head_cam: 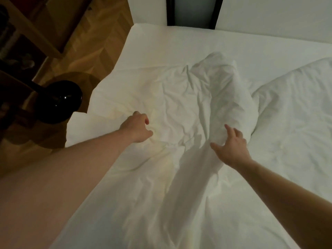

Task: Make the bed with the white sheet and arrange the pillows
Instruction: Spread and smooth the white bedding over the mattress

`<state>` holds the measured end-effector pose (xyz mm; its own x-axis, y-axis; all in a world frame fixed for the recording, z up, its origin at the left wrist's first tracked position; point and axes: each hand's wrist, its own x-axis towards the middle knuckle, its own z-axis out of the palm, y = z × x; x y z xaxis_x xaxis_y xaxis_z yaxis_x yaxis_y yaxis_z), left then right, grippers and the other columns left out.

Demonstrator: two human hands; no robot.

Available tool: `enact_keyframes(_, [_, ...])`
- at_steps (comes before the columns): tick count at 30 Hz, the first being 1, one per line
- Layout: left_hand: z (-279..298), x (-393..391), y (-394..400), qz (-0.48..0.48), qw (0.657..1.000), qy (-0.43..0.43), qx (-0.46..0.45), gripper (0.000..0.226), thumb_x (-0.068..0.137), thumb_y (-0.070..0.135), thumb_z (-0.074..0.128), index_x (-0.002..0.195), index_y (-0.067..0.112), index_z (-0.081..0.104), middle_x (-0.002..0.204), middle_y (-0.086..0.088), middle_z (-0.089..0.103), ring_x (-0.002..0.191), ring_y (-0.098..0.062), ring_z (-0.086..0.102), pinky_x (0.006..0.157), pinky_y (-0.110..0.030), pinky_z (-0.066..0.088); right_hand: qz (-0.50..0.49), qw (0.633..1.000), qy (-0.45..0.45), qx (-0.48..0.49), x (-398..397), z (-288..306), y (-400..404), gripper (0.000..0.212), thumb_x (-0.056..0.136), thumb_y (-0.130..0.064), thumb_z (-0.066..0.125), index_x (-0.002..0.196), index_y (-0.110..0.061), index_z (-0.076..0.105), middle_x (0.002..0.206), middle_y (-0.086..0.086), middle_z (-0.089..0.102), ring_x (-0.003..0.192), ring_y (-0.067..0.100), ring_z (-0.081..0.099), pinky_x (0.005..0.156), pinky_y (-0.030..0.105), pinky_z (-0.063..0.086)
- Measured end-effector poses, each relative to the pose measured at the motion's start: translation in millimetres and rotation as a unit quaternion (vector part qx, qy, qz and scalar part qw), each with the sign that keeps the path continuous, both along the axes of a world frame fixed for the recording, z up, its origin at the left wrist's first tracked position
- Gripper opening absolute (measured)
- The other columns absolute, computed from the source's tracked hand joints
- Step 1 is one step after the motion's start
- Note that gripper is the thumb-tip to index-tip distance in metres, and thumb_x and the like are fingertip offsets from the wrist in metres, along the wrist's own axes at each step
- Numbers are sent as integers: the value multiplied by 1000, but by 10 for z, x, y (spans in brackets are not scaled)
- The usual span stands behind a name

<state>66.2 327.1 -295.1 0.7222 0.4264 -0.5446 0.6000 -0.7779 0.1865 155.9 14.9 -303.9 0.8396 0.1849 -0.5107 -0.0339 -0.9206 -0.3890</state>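
A crumpled white pillow (179,97) lies on the bed (179,45), which is covered by a white sheet (161,203). My left hand (137,128) rests on the pillow's near left part, fingers curled into the fabric. My right hand (231,148) presses against the pillow's raised right fold, fingers spread apart. A second white pillow (296,108) lies at the right, beside the first one.
A black round lamp (57,101) stands on a wooden side table (84,78) at the bed's left edge. Wooden floor (100,33) and a shelf (21,33) lie beyond. A dark-framed panel (194,9) and white wall stand behind the bed's far edge.
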Motion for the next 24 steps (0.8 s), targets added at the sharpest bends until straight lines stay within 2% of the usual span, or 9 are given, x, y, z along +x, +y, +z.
enact_keyframes(4, [-666,396,106,29,999,10,7,88,74,59,78,144,18,42,149,-5,31,131,-30,47,107,-44,44,8,994,-101,-37,571,-510,115,110,81,-54,78,163,-31,10,171,9,3,154,39,15,119,58,30])
enact_keyframes(6, [-984,512,192,54,998,15,4,116,66,69,79,154,16,27,158,-4,22,140,-30,41,114,-45,39,18,995,-88,-54,797,-737,79,117,79,-48,83,162,-36,3,172,6,-4,148,41,32,113,55,38])
enact_keyframes(8, [-1272,557,243,84,996,21,-7,144,50,79,78,160,18,8,166,-3,9,148,-27,30,119,-43,32,36,995,-52,-78,858,-963,-5,107,83,-37,79,163,-34,9,169,9,16,138,39,48,109,47,42])
enact_keyframes(10, [-1527,513,239,99,994,37,-25,151,47,77,80,161,23,-4,167,-3,8,146,-27,35,115,-39,37,72,992,-42,-96,693,-1186,-100,72,88,-26,66,155,-30,39,149,14,53,129,38,57,102,41,45])
enact_keyframes(12, [-1738,420,176,79,996,37,3,129,63,62,82,160,25,5,161,-7,25,136,-32,46,107,-40,44,77,994,-36,-73,389,-1350,-168,42,91,-25,58,132,-29,62,125,14,69,117,39,63,90,40,47])
enact_keyframes(13, [-1795,398,162,65,997,13,32,105,73,52,79,157,25,22,153,-10,37,131,-35,50,105,-42,46,70,995,-38,-55,235,-1377,-191,33,91,-28,56,122,-29,66,117,12,72,112,38,65,83,40,46])
enact_keyframes(16, [-1650,416,136,48,993,-85,69,27,89,24,59,116,28,66,121,-6,68,110,-33,63,90,-38,52,61,998,-30,-18,-121,-1258,-299,19,83,-38,54,97,-31,65,93,1,74,97,35,68,72,36,45])
enact_keyframes(21, [-821,145,31,3,977,-211,33,27,81,23,42,80,17,68,88,-11,73,88,-37,66,69,-37,48,206,967,123,-83,-468,-646,-630,30,81,-48,49,94,-26,64,107,4,75,105,28,68,79,34,48])
enact_keyframes(24, [-341,-335,-22,-119,985,-114,-51,43,78,28,42,95,14,78,101,-6,78,98,-26,70,82,-28,49,296,905,266,-152,-485,-227,-757,36,82,-59,51,108,-36,59,127,1,69,119,22,63,86,31,45])
